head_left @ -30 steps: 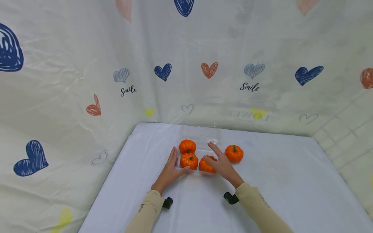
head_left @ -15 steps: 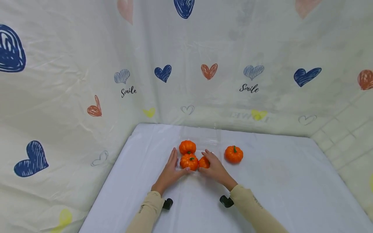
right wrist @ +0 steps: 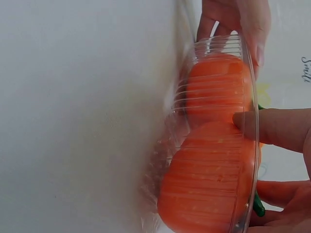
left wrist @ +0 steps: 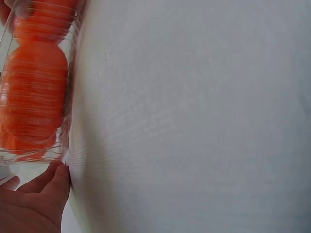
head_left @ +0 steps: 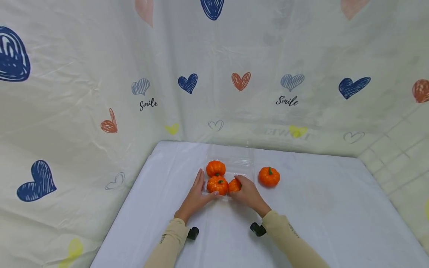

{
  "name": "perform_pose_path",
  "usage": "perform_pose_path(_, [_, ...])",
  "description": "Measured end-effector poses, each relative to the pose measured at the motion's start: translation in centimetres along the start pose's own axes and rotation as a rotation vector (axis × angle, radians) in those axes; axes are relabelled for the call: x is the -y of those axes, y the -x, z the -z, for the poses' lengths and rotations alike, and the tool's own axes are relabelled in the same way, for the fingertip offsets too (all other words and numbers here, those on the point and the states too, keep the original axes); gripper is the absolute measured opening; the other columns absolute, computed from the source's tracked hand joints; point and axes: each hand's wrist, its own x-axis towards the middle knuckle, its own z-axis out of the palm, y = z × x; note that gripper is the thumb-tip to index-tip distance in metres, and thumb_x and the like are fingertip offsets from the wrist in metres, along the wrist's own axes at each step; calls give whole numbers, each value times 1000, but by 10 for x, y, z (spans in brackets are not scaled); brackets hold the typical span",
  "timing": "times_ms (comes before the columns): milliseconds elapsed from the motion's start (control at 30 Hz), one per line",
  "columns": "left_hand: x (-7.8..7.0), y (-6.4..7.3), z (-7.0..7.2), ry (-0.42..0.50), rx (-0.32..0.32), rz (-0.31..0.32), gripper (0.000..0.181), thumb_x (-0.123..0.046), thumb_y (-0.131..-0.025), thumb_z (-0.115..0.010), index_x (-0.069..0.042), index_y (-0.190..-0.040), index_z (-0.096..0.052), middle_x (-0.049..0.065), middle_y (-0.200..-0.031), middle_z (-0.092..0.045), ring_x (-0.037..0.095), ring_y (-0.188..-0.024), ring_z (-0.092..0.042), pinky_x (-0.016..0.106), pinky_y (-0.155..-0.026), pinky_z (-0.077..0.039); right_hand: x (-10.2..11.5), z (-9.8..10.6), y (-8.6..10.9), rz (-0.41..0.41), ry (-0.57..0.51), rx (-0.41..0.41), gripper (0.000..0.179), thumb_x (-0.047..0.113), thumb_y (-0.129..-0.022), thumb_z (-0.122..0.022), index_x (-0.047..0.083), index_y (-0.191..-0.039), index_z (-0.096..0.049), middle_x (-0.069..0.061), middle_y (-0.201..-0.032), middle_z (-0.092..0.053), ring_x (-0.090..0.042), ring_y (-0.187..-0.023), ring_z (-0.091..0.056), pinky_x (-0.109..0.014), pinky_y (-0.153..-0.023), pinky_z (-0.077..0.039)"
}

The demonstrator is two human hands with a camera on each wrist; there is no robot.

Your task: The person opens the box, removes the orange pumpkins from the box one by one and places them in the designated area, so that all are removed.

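A clear plastic clamshell box [right wrist: 211,46] with ridged walls sits on the table, holding small orange pumpkins. One pumpkin [head_left: 215,168] lies at its back left and another pumpkin [head_left: 217,185] at its front left, green stem up. My right hand [head_left: 248,193] grips a third pumpkin [head_left: 234,185] at the front right, thumb across the front rim and fingers round the far side, covering much of it. Along the box's left wall my left hand [head_left: 195,197] rests with straight fingers, its thumb reaching to the front rim. In the left wrist view, fingertips [left wrist: 60,170] touch the box's end.
To the right of the box, a single pumpkin [head_left: 269,176] stands on the white-covered table [head_left: 321,208]. The box's clear lid [head_left: 231,152] lies folded back toward the rear. A pale sheet printed with hearts [head_left: 241,81] hangs behind and beside the table.
My right hand, spread over the front-right pumpkin a second ago, has moved left and closed round it. That pumpkin sits slightly farther left. My left hand stays at the box.
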Motion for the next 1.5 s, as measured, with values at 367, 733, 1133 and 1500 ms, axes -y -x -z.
perform_pose_path(367, [3,-3,-1,-28,4,2,118,-61,-93,-78,-7,-172,-9,1,-180,-1,26,-161,-22,46,-126,-28,4,3,3,37,-7,-65,71,18,-88,-87,-10,-146,-58,-26,-148,-59,-46,-138,-52,-64,-115,-43])
perform_pose_path(733, [1,-2,0,-12,8,0,118,-60,-93,-78,-5,-172,-10,3,-180,-1,28,-162,-19,47,-126,-28,1,9,4,72,-41,-125,68,26,-91,-87,-4,-146,-60,-20,-144,-63,-39,-128,-59,-59,-108,-52])
perform_pose_path(1133, [2,-3,1,-12,1,-11,117,-57,-94,-78,-4,-172,-9,5,-180,-1,30,-161,-24,49,-126,-29,2,22,6,127,19,-164,61,34,-91,-87,4,-141,-68,-17,-146,-60,-40,-132,-50,-62,-106,-50])
perform_pose_path(1500, [2,-2,-1,-5,8,0,117,-56,-94,-79,-3,-172,-10,6,-180,-1,31,-160,-26,49,-125,-31,-10,35,15,141,11,-190,62,33,-91,-87,4,-142,-67,-19,-148,-57,-41,-134,-48,-64,-108,-48])
